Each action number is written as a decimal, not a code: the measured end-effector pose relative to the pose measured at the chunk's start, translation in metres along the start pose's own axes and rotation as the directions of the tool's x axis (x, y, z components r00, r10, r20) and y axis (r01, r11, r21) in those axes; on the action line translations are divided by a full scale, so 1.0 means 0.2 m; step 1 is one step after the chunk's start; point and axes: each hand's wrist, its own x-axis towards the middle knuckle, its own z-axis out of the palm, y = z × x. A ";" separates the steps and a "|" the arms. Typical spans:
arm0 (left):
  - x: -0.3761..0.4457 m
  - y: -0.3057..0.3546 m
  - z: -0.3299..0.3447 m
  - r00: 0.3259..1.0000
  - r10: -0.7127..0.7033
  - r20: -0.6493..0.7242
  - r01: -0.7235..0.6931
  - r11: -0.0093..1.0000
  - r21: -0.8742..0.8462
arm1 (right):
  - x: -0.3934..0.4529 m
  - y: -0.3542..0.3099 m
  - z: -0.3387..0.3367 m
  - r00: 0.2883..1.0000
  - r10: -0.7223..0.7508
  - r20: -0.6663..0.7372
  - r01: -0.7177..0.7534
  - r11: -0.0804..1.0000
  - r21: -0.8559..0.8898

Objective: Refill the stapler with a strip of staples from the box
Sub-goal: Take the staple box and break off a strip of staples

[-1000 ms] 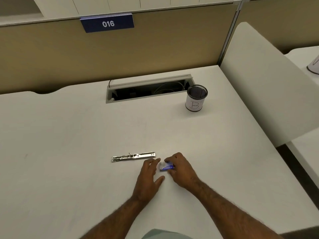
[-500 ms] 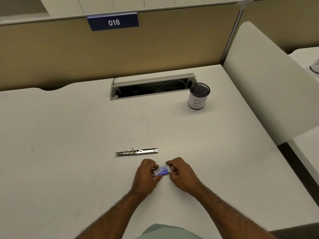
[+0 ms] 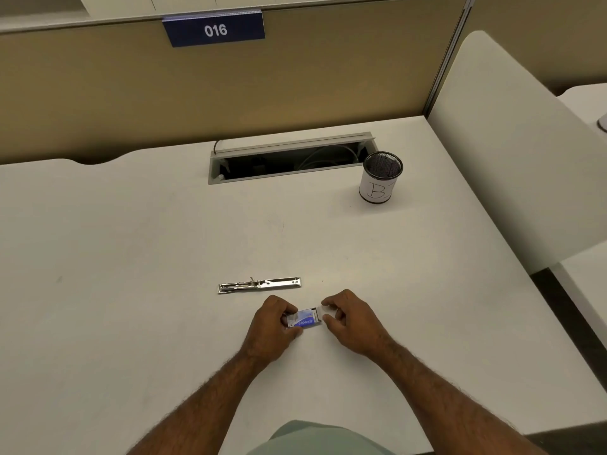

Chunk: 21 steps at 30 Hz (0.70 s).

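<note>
A slim silver metal stapler (image 3: 258,285) lies flat on the white desk (image 3: 131,257), folded open lengthwise. Just below it, a small blue-and-white staple box (image 3: 303,319) is held between both hands. My left hand (image 3: 272,326) grips the box's left end. My right hand (image 3: 349,318) pinches the white inner tray at the box's right end, which sticks out a little from the sleeve. The staples inside are hidden.
A black mesh pen cup (image 3: 381,180) labelled "B" stands at the back right beside an open cable slot (image 3: 289,159). A tan partition with a blue "016" sign (image 3: 215,29) backs the desk. A white divider panel (image 3: 512,142) rises on the right.
My left hand came from flat on the desk to grip the box. Both hands now hold it, and the inner tray has slid out to the right.
</note>
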 end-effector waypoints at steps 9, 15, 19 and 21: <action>0.00 0.00 -0.01 0.999 -0.036 -0.007 0.036 0.999 0.017 | 0.04 -0.05 0.06 0.998 0.036 -0.056 -0.040 0.997 -0.070; 0.00 0.00 -0.02 0.999 -0.051 -0.005 0.052 0.998 0.032 | 0.03 -0.04 0.07 0.999 0.018 -0.043 -0.023 0.995 -0.101; 0.01 0.00 -0.02 0.999 -0.039 0.007 0.038 0.998 0.054 | 0.04 -0.06 0.09 0.997 0.049 -0.063 -0.055 0.995 -0.088; 0.02 0.01 -0.02 0.999 -0.040 0.019 0.038 0.998 0.053 | 0.05 -0.06 0.09 0.996 0.065 -0.061 -0.070 0.994 -0.089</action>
